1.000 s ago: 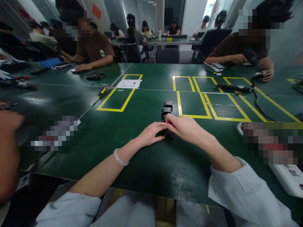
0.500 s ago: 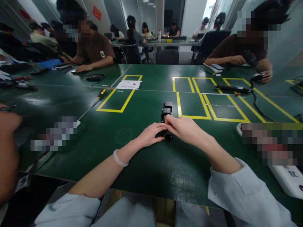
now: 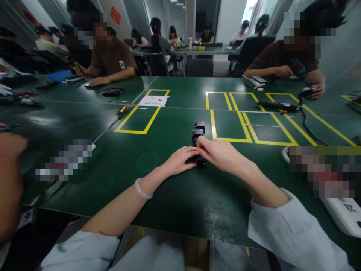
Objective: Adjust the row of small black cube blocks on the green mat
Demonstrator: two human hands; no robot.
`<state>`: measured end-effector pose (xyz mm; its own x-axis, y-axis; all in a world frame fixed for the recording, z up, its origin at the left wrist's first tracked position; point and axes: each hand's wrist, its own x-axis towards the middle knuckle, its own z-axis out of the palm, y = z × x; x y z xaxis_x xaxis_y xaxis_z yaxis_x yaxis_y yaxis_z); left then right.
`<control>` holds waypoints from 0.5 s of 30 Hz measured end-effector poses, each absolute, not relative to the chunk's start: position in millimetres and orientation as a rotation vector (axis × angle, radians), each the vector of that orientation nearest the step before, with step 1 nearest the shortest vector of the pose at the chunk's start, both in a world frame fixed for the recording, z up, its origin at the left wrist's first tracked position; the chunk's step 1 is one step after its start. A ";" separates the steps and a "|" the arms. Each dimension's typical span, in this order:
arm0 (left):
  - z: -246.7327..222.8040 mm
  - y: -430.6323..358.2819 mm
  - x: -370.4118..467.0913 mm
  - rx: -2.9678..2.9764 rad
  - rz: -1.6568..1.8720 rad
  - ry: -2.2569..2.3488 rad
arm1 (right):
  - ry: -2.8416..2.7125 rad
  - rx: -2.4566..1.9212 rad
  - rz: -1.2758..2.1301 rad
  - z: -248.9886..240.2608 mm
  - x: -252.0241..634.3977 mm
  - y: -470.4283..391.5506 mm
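In the middle of the green table (image 3: 169,203) lies a row of small black block-shaped parts (image 3: 199,131), pointing away from me. My left hand (image 3: 180,161), a pale bangle on its wrist, reaches in from the left. Its thumb and fingers are around the near part of the row, against the blocks. My right hand (image 3: 218,152) is over the row from the right, thumb and fingertips pinched together beside the left fingertips. Something thin seems to show just below that pinch, too small to name. Both hands hide the middle blocks.
Yellow tape frames (image 3: 231,140) mark the table. A yellow-black screwdriver (image 3: 120,113) and a paper sheet (image 3: 154,101) lie left of centre. White power strips (image 3: 335,214) sit at both sides. A co-worker's arm (image 3: 11,180) is at far left; others sit opposite.
My hands and the black blocks keep practically the same place. The co-worker's arm at the far left has shifted very slightly.
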<state>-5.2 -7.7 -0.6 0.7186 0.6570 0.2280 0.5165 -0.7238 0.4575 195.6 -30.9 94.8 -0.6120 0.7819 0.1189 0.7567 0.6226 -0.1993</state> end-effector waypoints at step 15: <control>0.7 -8.5 -4.7 2.567 0.533 0.917 | -2.647 -1.264 0.215 94.6 195.4 -31.7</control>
